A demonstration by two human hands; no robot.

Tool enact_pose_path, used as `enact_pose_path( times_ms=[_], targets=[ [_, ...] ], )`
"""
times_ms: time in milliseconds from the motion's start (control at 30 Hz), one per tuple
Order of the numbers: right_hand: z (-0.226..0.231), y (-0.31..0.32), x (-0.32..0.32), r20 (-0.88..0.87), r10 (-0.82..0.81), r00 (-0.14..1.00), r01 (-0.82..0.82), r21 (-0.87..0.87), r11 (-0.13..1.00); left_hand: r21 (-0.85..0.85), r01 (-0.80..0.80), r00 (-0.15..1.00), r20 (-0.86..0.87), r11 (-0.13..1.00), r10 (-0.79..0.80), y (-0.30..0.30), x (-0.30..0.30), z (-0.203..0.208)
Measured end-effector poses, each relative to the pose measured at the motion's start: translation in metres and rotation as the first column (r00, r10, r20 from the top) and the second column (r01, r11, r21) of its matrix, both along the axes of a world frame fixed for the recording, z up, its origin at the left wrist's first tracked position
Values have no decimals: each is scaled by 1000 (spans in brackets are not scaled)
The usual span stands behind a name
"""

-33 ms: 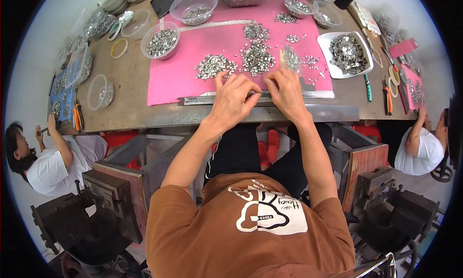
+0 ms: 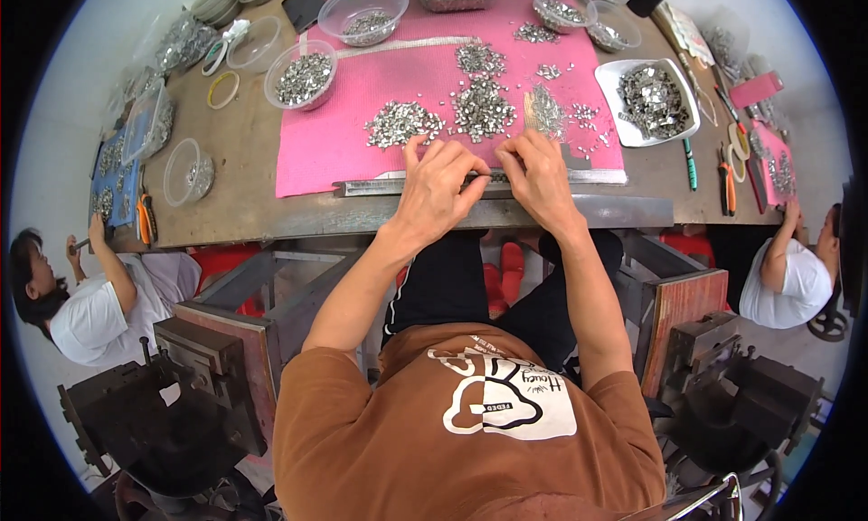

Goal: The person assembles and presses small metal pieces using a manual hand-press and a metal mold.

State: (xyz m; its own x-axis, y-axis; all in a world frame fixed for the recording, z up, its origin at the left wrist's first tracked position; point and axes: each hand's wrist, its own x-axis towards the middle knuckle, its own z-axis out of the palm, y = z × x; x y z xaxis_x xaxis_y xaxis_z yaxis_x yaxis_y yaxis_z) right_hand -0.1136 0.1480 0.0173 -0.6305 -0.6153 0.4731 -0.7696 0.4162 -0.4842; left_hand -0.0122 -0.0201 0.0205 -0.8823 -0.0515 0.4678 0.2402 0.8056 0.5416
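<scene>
A long, narrow metal rail (image 2: 371, 188) lies along the near edge of the pink mat (image 2: 312, 159). My left hand (image 2: 436, 191) is closed over the rail's middle, thumb and forefinger pinched at a small dark spot on it. Just to its right, my right hand (image 2: 540, 177) is also closed, fingertips bent down onto the rail. Whatever sits between the fingers of either hand is too small or hidden to tell. Beyond the hands, small shiny metal pieces lie in heaps, one heap (image 2: 404, 125) at the left and another (image 2: 484, 109) in the middle. Thin metal pieces (image 2: 546, 112) lie beyond my right hand.
A white dish (image 2: 692, 121) of metal pieces stands right of the mat. Clear plastic tubs (image 2: 270, 89) stand left and far. Orange-handled pliers (image 2: 727, 186) and a green-handled tool (image 2: 692, 168) lie at the right. A steel bar (image 2: 624, 213) runs along the table edge. People work at both sides.
</scene>
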Motion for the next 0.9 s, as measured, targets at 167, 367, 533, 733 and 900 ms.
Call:
enact_pose_path(
  times_ms=[167, 367, 533, 733, 900],
  targets=[
    [1, 10, 20, 33, 76, 997, -73, -93, 993, -15, -41, 999, -22, 999, 40, 6, 3, -6],
    [1, 12, 23, 8, 72, 997, -70, -97, 993, -23, -106, 994, -38, 994, 105, -2, -4, -6],
    [0, 13, 18, 23, 100, 995, -98, -72, 993, -77, -193, 981, -46, 978, 190, -11, -26, -11],
    [-2, 13, 20, 7, 91, 996, -90, -92, 992, -108, -172, 985, -35, 979, 169, -10, -32, -11],
    [1, 11, 16, 43, 133, 990, -129, -96, 987, -53, -156, 988, -8, 986, 155, -14, -30, -13]
  ],
)
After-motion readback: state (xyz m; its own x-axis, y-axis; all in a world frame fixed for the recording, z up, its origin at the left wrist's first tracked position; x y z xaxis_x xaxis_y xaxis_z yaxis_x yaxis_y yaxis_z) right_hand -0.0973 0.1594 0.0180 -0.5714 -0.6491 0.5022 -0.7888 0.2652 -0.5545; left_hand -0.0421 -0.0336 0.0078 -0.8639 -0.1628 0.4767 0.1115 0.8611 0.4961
